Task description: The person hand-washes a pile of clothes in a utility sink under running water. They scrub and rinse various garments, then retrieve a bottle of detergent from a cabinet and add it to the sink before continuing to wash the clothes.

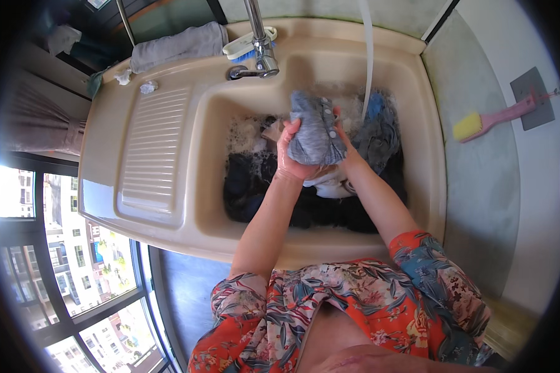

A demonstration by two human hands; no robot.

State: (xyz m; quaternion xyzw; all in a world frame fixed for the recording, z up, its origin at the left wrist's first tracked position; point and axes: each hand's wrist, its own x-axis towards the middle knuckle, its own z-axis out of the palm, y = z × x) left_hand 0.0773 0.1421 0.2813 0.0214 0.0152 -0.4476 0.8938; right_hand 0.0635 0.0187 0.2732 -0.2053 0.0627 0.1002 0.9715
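Observation:
Above the laundry sink basin, my two hands hold a bunched grey garment with small white buttons. My left hand cups its left side and underside, thumb pressed on the cloth. On the other side, my right hand grips the garment, its fingers partly hidden behind the cloth. Below lie soaking dark clothes and a white cloth under my wrists. Suds float at the left of the water. A blue-grey garment rests in the basin's right side.
A chrome faucet stands at the sink's back edge beside a scrub brush. A ribbed washboard forms the left side. A grey towel lies behind it. A white hose hangs into the basin. A pink-handled brush hangs right.

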